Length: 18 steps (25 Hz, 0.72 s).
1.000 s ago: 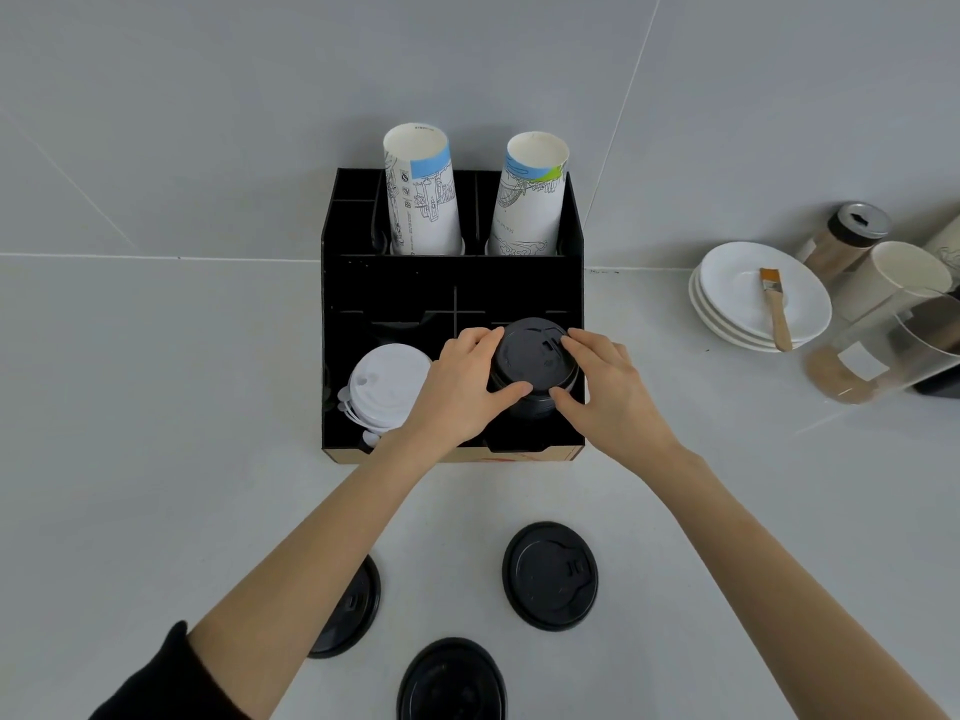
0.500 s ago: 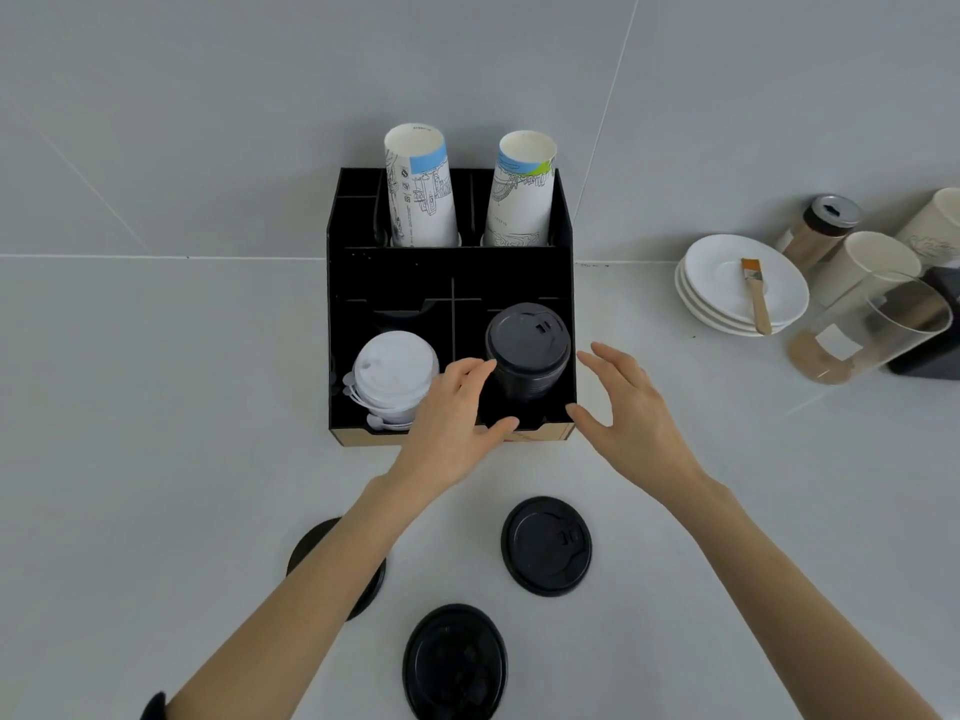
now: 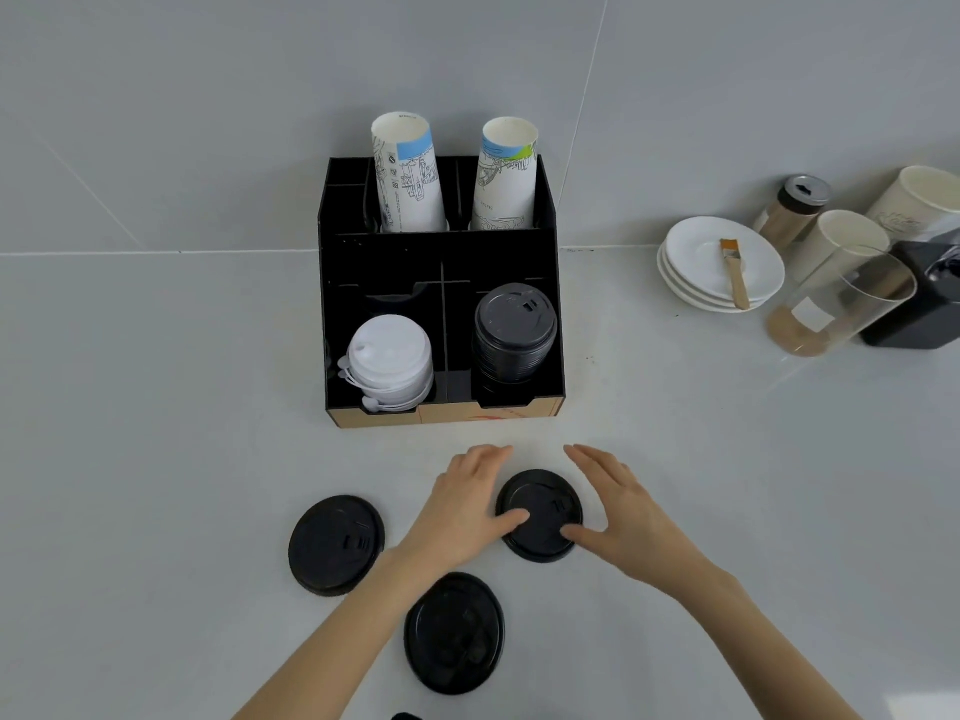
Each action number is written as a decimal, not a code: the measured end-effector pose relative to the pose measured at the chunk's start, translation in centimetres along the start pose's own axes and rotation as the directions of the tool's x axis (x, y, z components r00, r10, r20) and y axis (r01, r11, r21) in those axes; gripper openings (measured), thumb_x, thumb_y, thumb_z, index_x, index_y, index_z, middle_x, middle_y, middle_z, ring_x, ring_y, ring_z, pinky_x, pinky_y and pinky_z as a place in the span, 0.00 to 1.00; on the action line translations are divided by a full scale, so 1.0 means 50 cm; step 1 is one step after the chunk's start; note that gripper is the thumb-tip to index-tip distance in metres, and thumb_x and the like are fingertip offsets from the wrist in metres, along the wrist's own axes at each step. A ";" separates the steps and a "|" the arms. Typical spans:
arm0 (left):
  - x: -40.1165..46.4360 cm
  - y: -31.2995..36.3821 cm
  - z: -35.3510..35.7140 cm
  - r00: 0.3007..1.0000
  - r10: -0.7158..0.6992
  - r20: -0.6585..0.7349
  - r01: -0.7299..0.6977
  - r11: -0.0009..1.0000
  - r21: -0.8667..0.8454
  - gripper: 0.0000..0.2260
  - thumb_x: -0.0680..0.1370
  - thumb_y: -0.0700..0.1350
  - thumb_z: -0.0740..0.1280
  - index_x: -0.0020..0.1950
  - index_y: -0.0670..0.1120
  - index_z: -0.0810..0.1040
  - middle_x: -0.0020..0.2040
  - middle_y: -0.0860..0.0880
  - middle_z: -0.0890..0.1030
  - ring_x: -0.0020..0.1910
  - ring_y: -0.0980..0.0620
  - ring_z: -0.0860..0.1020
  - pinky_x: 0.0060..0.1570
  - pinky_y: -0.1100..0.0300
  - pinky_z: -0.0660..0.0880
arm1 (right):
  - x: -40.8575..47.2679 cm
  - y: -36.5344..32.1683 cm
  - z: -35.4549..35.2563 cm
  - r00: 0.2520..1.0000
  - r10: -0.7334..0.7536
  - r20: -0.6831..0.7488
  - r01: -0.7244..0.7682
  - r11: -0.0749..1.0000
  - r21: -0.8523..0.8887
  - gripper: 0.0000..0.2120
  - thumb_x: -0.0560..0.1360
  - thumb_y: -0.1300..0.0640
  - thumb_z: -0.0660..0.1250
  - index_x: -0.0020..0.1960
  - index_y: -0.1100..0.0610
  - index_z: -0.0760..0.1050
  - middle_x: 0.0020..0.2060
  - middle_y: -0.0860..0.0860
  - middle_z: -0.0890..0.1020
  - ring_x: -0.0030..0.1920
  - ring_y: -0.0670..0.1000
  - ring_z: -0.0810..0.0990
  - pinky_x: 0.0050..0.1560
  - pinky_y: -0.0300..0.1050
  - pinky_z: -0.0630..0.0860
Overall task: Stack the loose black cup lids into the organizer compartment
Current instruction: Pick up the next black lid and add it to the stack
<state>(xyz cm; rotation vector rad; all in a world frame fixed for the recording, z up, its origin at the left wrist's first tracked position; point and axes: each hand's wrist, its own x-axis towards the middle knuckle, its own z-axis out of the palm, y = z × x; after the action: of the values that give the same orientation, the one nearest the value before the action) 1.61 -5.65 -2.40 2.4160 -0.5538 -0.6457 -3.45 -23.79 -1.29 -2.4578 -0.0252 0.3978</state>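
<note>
black organizer (image 3: 332, 283): set on the pale bench (image 3: 156, 433) against the wall, open-topped, divided into compartments.
stack of black lids (image 3: 515, 335): held in the front right compartment, upright, rising above the front edge.
stack of white lids (image 3: 389, 358): held in the front left compartment, beside the black stack, a divider between them.
two paper cups (image 3: 408, 174): stood in the rear compartments, printed, mouths up.
loose black lid, centre (image 3: 543, 504): laid flat on the bench just in front of the organizer, flanked by both hands.
loose black lid, left (image 3: 336, 544): laid flat on the bench, apart from the others.
loose black lid, near (image 3: 454, 634): laid flat on the bench, closest to the camera, between the two forearms.
left hand (image 3: 462, 509): grip released, fingers extended past the lid's left edge, thumb laid on the lid's top.
right hand (image 3: 621, 511): grip released, fingers spread at the lid's right edge, thumb touching its near right rim; the lid is not seen lifted.
stack of white saucers (image 3: 701, 252): placed well to the right, a small brush (image 3: 733, 272) laid across the top one.
jars and containers (image 3: 831, 298): grouped at the far right; contents only partly discernible.
</note>
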 end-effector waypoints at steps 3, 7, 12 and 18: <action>-0.008 -0.002 0.018 0.998 -0.010 0.054 0.009 1.000 0.030 0.30 0.74 0.51 0.65 0.71 0.48 0.55 0.72 0.47 0.60 0.70 0.47 0.59 0.69 0.53 0.59 | -0.015 0.012 0.018 0.998 0.029 0.053 -0.028 0.999 -0.021 0.36 0.71 0.54 0.67 0.71 0.50 0.49 0.72 0.49 0.58 0.71 0.49 0.57 0.69 0.41 0.57; -0.016 -0.004 0.030 0.996 -0.011 0.086 0.007 0.999 0.045 0.29 0.74 0.51 0.65 0.71 0.48 0.55 0.71 0.47 0.62 0.69 0.48 0.60 0.68 0.53 0.59 | -0.013 0.011 0.033 0.999 0.019 0.050 -0.019 1.000 -0.011 0.35 0.71 0.55 0.67 0.71 0.52 0.51 0.71 0.50 0.60 0.70 0.50 0.60 0.69 0.41 0.59; -0.017 -0.008 0.030 0.997 -0.002 0.073 0.000 1.000 0.024 0.29 0.74 0.50 0.65 0.71 0.49 0.55 0.71 0.48 0.62 0.69 0.48 0.60 0.68 0.53 0.60 | -0.004 0.006 0.036 0.999 0.020 0.035 -0.021 0.999 0.026 0.32 0.71 0.56 0.67 0.70 0.54 0.55 0.69 0.50 0.63 0.68 0.50 0.64 0.68 0.44 0.65; -0.014 -0.010 0.001 0.999 0.026 0.045 -0.025 1.000 -0.012 0.31 0.73 0.50 0.66 0.71 0.48 0.55 0.70 0.48 0.61 0.68 0.49 0.61 0.69 0.55 0.60 | 0.003 -0.010 0.014 0.998 -0.036 -0.056 0.041 0.995 0.096 0.29 0.70 0.57 0.69 0.68 0.54 0.60 0.66 0.48 0.68 0.62 0.44 0.68 0.62 0.33 0.62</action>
<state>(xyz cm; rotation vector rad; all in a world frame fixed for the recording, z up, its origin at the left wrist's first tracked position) 1.16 -4.92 -2.51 2.3845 -0.5969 -0.6918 -3.46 -22.94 -1.58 -2.3677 -0.0293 0.3084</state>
